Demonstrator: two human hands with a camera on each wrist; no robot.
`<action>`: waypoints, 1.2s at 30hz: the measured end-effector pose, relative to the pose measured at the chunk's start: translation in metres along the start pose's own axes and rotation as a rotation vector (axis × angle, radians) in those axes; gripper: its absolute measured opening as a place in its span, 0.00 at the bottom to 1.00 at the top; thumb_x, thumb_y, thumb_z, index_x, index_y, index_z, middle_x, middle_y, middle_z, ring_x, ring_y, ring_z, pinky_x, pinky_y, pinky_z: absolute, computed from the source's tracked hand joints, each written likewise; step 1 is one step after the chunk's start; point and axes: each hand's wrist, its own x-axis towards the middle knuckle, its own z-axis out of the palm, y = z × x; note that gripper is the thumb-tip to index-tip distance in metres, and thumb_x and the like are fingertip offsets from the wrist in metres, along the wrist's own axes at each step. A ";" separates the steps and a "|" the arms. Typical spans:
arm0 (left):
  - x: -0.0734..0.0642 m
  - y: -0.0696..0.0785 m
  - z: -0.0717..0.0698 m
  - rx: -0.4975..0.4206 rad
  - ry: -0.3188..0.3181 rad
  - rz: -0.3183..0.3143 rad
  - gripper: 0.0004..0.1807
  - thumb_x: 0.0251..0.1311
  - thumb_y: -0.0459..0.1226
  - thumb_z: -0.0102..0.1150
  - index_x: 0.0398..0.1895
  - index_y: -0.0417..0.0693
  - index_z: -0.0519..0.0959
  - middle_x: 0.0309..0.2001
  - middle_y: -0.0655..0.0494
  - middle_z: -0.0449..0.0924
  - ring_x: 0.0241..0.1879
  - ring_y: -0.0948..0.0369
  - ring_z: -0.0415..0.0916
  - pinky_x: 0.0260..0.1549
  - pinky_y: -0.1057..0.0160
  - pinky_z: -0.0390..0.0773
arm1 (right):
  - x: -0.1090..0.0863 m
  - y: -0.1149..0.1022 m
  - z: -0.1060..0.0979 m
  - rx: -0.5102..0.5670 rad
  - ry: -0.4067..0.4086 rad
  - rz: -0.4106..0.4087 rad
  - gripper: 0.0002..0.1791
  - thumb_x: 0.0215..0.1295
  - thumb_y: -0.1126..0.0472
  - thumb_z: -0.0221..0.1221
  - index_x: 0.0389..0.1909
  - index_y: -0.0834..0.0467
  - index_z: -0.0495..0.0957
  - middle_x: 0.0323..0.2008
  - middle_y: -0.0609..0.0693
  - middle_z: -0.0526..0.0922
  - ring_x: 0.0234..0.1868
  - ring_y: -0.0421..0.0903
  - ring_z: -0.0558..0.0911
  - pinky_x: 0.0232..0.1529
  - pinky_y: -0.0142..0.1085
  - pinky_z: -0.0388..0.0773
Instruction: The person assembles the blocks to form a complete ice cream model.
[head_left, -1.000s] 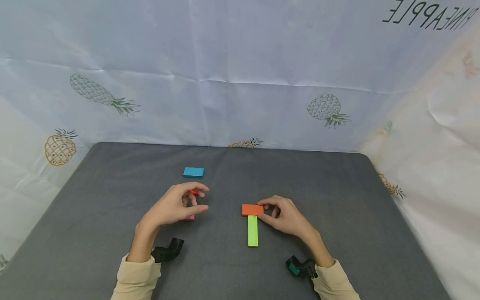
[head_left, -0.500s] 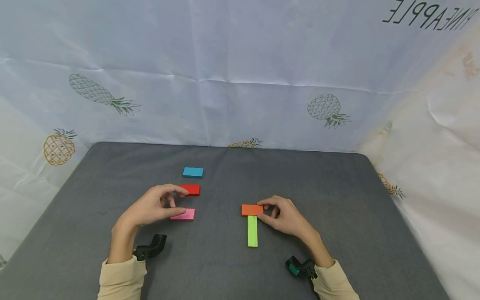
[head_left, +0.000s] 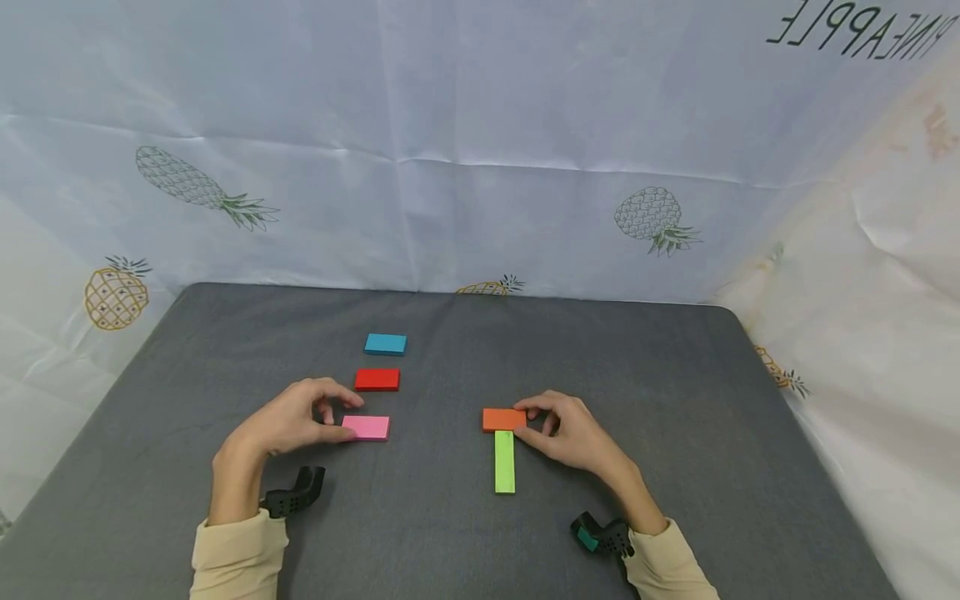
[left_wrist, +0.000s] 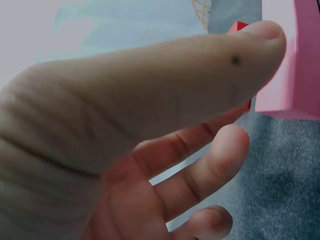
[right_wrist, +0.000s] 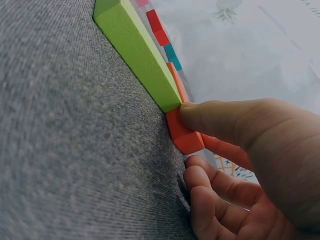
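In the head view my right hand (head_left: 562,427) pinches the right end of an orange block (head_left: 498,419) between thumb and index finger. A lime green block (head_left: 505,462) lies lengthwise below it, its far end against the orange block's near side, forming a T. My left hand (head_left: 288,417) is at the left end of a pink block (head_left: 367,428), the thumb tip right at its corner and the index finger spread apart beyond it. In the left wrist view the thumb overlaps the pink block (left_wrist: 277,95), with the other fingers loosely bent.
Beyond the pink block lie a red block (head_left: 377,380) and, farther back, a blue block (head_left: 386,344). All rest on a dark grey table (head_left: 637,358). A pineapple-printed white cloth (head_left: 480,100) hangs behind the table's far edge.
My left hand has moved left and back from between the block groups to the pink block's left end, uncovering the red and pink blocks. The right hand stays on the orange block.
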 end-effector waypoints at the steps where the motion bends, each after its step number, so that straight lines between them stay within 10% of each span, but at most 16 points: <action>1: 0.000 0.000 0.000 0.002 -0.004 -0.003 0.22 0.52 0.39 0.78 0.51 0.43 0.85 0.29 0.58 0.76 0.29 0.68 0.69 0.31 0.68 0.70 | 0.000 0.000 0.000 0.000 0.000 0.000 0.16 0.66 0.59 0.68 0.54 0.59 0.85 0.40 0.54 0.83 0.24 0.29 0.73 0.25 0.28 0.74; 11: 0.001 -0.004 0.004 -0.013 -0.043 -0.027 0.22 0.50 0.36 0.79 0.50 0.43 0.85 0.43 0.51 0.79 0.31 0.66 0.69 0.30 0.67 0.71 | 0.000 0.001 0.001 0.000 0.011 -0.021 0.16 0.66 0.60 0.68 0.53 0.60 0.85 0.39 0.54 0.83 0.24 0.29 0.74 0.26 0.28 0.76; 36: 0.006 -0.006 0.009 -0.056 -0.064 -0.017 0.17 0.50 0.33 0.78 0.43 0.44 0.84 0.34 0.54 0.77 0.29 0.65 0.69 0.27 0.68 0.70 | 0.000 0.000 0.000 -0.016 0.004 -0.024 0.16 0.66 0.60 0.68 0.53 0.59 0.85 0.39 0.54 0.83 0.24 0.29 0.74 0.28 0.28 0.76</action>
